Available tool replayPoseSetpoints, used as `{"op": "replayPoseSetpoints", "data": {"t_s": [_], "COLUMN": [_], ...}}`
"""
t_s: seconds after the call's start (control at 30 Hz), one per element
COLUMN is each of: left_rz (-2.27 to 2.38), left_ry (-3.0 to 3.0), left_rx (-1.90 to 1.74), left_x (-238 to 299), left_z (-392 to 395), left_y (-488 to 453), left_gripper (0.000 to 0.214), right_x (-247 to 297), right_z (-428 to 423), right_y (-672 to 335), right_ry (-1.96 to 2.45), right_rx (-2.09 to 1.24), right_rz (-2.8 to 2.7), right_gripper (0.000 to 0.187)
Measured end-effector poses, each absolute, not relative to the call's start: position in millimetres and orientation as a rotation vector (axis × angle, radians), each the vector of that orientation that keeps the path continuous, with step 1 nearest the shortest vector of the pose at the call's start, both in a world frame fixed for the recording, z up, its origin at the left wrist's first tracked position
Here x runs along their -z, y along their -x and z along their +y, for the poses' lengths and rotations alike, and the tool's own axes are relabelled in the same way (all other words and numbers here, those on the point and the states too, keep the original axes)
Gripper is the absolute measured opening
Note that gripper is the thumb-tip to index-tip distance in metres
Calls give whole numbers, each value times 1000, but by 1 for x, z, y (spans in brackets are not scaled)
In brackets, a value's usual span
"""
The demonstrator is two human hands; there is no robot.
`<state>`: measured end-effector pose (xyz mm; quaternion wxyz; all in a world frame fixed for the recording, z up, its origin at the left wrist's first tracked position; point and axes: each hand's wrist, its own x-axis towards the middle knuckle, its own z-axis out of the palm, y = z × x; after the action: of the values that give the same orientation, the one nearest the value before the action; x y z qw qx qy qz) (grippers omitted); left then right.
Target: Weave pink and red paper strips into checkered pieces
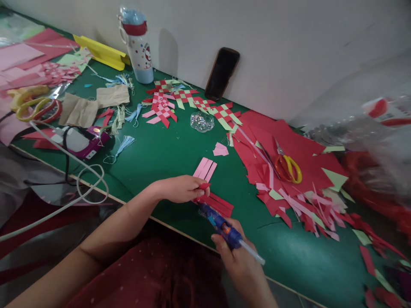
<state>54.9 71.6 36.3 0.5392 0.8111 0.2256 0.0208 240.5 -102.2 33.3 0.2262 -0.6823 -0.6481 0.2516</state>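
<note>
My left hand (183, 189) is closed in a pinch on a red paper strip (204, 186) at the near edge of the green table (167, 154). More red strips (221, 204) lie just under it. My right hand (237, 256) grips a blue glue gun (221, 224), its nozzle aimed at the red strips and a clear glue stick jutting from its back. Several pink strips (205, 168) lie just beyond my left hand.
Orange-and-yellow scissors (287, 164) rest on a heap of red paper (289, 158) and offcuts at right. Woven red, pink and green paper pieces (180, 100), a dish of googly eyes (201, 121), a phone (222, 73), a bottle (138, 47), and a purple glue gun (86, 143) with cables sit farther back and left.
</note>
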Motion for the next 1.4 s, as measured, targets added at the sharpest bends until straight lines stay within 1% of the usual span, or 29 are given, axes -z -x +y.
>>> {"op": "replayPoseSetpoints", "data": {"t_s": [0.17, 0.4, 0.5, 0.7, 0.93, 1.17, 1.4], "left_rz": [542, 556, 549, 560, 528, 540, 542], "left_ry": [-1941, -1943, -1949, -1947, -1925, -1923, -1916], "left_rx": [-55, -34, -27, -25, -51, -51, -50], "left_x": [-37, -38, -38, -36, -36, -34, -35], "left_z": [71, 72, 72, 72, 72, 72, 72], "left_y": [-55, -55, -55, -55, -54, -54, -53], "left_gripper": [24, 24, 25, 25, 23, 25, 24], "right_x": [-38, -38, -38, -38, -31, -24, -27], "right_z": [-98, -98, -101, -105, -106, -107, -106], "right_y": [-238, -244, -248, -248, -243, -244, -242], "right_ry": [1877, 1883, 1874, 1824, 1804, 1798, 1820], "right_rx": [-684, -782, -749, -715, -538, -522, -537], "right_rz": [-1751, -1717, -1740, -1750, -1737, -1781, -1793], "right_gripper": [25, 28, 27, 18, 21, 24, 22]}}
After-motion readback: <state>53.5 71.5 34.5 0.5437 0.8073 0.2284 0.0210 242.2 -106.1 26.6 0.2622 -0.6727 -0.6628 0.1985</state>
